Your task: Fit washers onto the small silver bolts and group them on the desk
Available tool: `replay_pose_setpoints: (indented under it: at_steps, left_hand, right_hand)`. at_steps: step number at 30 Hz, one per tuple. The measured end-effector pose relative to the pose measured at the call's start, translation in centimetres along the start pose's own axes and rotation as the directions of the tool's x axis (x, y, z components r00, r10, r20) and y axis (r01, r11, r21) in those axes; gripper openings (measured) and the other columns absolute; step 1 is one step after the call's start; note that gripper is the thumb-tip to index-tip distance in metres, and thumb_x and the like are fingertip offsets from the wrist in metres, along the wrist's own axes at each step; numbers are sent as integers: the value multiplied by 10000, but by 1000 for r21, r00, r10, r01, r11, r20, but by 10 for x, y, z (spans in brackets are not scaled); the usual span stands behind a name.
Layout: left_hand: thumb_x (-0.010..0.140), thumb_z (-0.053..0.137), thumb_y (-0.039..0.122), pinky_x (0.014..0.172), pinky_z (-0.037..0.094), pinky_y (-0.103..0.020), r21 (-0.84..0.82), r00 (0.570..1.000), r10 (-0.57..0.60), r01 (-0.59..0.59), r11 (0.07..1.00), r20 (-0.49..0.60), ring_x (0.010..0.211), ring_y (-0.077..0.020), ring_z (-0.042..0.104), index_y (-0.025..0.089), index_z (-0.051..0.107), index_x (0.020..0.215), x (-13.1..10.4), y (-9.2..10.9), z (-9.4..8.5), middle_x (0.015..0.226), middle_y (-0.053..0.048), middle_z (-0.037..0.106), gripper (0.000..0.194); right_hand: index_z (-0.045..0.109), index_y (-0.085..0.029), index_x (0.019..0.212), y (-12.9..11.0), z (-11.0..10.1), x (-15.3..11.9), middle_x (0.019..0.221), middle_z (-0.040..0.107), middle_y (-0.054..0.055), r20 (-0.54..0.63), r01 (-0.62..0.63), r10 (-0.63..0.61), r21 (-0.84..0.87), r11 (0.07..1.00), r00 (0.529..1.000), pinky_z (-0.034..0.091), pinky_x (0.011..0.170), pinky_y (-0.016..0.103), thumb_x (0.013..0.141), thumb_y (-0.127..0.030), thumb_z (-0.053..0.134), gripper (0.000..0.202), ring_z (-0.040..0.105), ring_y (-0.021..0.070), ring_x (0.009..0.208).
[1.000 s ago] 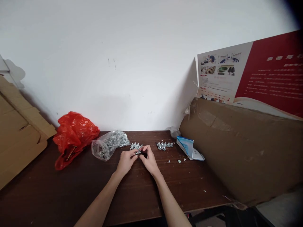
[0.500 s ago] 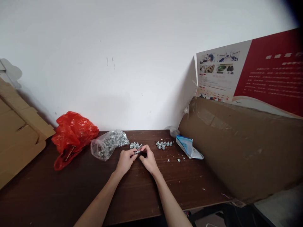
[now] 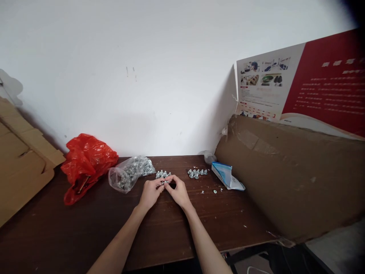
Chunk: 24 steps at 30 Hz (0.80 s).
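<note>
metal fastener (image 3: 164, 182) is pinched between our left hand (image 3: 150, 193) and right hand (image 3: 178, 192); finished group (image 3: 197, 173) at 2 o'clock, clear bag (image 3: 129, 175) at 10 o'clock remains full.

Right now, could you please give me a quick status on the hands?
Both hands, left hand and right hand, pinching one small metal part. Loose fasteners just beyond. Table otherwise unobstructed nearby.

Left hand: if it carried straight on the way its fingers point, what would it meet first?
Probably the small metal part pinched between both hands, then the right hand. The left hand points up and right; depth is hard to judge.
</note>
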<state>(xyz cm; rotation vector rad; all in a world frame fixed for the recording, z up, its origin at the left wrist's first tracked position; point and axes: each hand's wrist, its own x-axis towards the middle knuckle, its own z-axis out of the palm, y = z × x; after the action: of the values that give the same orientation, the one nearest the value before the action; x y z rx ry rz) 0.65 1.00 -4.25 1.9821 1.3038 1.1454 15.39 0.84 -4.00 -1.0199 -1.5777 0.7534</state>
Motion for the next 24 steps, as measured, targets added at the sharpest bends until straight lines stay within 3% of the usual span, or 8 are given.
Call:
replay_pose_setpoints:
  at_steps: [3,7,12,17,21,24]
  left_hand:
    - [783,562,182,667,515,-231,11,1000,-1,1,1000,-4,631,-155,658,176,701,1029,-1,3,-1,703,-21,724,283]
    - [785,559,186,671,514,-228,-10,1000,-3,3,1000,15,675,-160,668,181,698,1026,0,5,-1,772,-27,732,278]
    - [773,573,192,648,510,-222,22,1000,-18,19,1000,-9,637,-156,657,154,704,993,0,5,-1,719,-32,722,260]
    - [773,555,165,611,503,-212,24,1000,-11,11,1000,-2,617,-150,650,155,703,1007,0,6,-1,702,-28,717,277]
    - [767,569,170,649,518,-229,23,1000,-14,15,1000,-18,638,-158,662,156,707,996,0,5,-1,734,-38,726,268]
    - [772,572,178,670,525,-241,16,1000,-9,9,1000,-14,668,-166,670,164,704,1011,0,4,-1,761,-40,731,274]
  right_hand:
    - [605,-191,825,-3,-1,0,825,649,25,4,3,-3,22,1000,1000,479,769,310,729,-205,555,109,594,180,793]
    - [594,-189,777,-5,-1,0,770,633,23,-22,-25,24,-22,999,999,476,740,307,762,-278,570,93,587,180,755]
    - [549,-198,811,-3,0,0,824,615,23,-41,9,-8,22,1000,999,489,749,303,730,-206,563,83,586,178,782]
    - [554,-200,705,-2,0,1,767,592,30,-69,1,-7,-87,996,998,486,757,328,761,-292,583,112,576,193,781]
    - [565,-201,820,-2,-1,1,857,614,34,-55,-1,1,1,1000,998,496,769,319,733,-224,581,91,589,189,823]
    - [577,-198,772,-3,-1,0,813,618,39,-60,-19,16,-47,999,998,494,765,344,747,-249,575,57,585,200,801]
